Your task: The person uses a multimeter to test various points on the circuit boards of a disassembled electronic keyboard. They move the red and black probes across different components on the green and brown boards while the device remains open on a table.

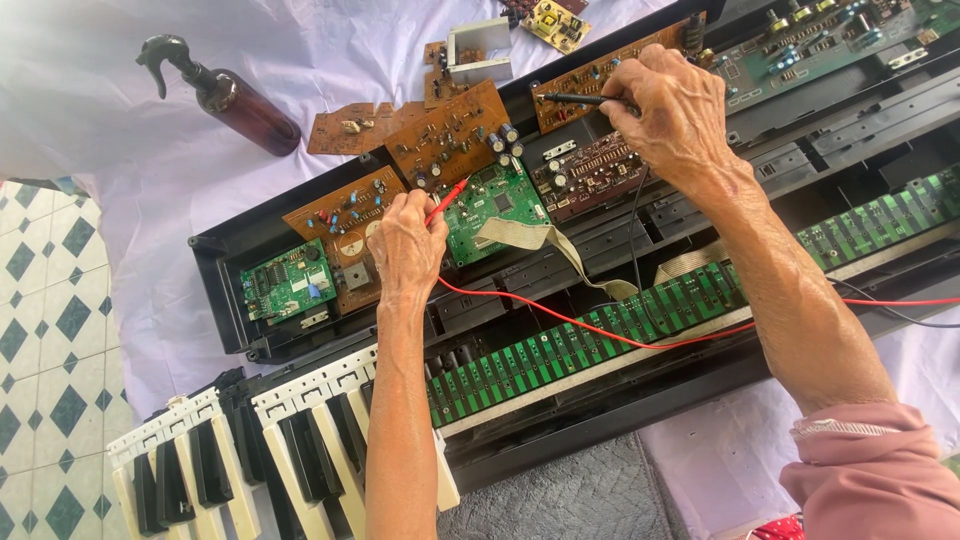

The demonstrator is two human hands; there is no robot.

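Observation:
An opened black electronic keyboard case (225,290) lies across a white cloth, with several brown and green circuit boards inside. My left hand (405,245) grips a red test probe (447,198), its tip pointing at a green circuit board (495,205). My right hand (670,105) grips a black test probe (575,98), laid against a brown circuit board (590,75) at the case's back edge. A red lead (600,335) runs from the left hand across a long green key-contact strip (600,330). A black lead (633,250) hangs from the right hand.
A brown spray bottle (235,95) lies on the cloth at back left. Loose boards (345,128) and a white metal bracket (478,50) sit behind the case. Detached black and white piano keys (230,460) lie at front left. Patterned floor tiles (50,300) show at left.

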